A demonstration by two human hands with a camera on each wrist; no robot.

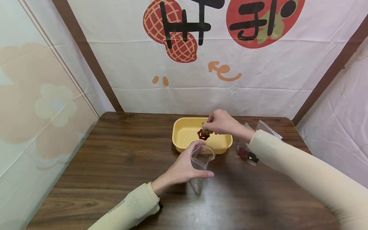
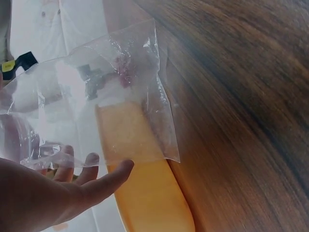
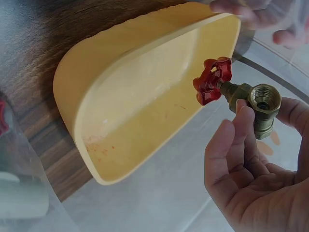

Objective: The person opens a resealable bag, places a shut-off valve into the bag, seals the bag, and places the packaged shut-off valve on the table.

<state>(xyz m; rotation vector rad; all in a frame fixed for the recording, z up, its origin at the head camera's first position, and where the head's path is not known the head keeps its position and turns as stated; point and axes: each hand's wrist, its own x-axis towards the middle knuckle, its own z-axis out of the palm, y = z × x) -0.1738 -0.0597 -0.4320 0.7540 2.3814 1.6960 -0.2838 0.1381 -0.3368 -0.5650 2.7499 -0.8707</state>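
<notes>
Above the yellow plastic tub [image 1: 174, 135], my right hand [image 1: 221, 123] pinches a brass valve [image 3: 244, 96] by its body. The valve's red handwheel [image 3: 211, 82] points away from the fingers, and a threaded opening faces the right wrist camera. My left hand [image 1: 184, 164] holds a clear zip bag [image 1: 202, 158] in front of the tub. Its thumb and fingers are spread about the bag, whose mouth is open and faces up. The bag's lower part hangs below the hand. Through its clear film [image 2: 120, 43] the tub shows in the left wrist view.
Right of the tub, partly behind the right forearm, lies another clear bag [image 1: 253, 159] with red and dark items in it. Near it a bag's zip edge [image 1: 270, 129] sticks up. Everything stands on a brown wooden table [image 1: 123, 159], with printed cloth [image 1: 132, 64] behind.
</notes>
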